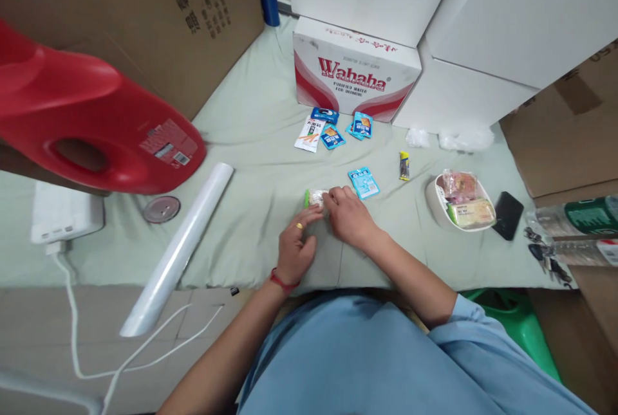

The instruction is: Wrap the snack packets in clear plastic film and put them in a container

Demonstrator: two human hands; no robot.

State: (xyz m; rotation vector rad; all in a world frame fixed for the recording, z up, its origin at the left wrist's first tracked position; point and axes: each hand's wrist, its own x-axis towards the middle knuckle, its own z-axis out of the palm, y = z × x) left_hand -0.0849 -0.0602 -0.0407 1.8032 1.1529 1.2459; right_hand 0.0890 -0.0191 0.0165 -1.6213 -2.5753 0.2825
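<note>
Student: Hands, how far open?
Tutor: Left hand [297,249] curled narrow, thumb and forefinger pinching the small packet [316,197]; right hand [350,214] closed on its other end.
Student: Packet, look and place?
Tutor: Pale, crinkled, green at its 9 o'clock end. It sits mid-worktop [251,145] on green cloth, with a blue sachet [364,183] at 2 o'clock and a white bowl [431,201] at 3 o'clock.

Bare green cloth [251,145] lies open between the left hand [297,249] and the film roll [178,244]. A blue sachet [364,183] sits just beside the right hand [350,215]; the white bowl [432,206] blocks farther right.
</note>
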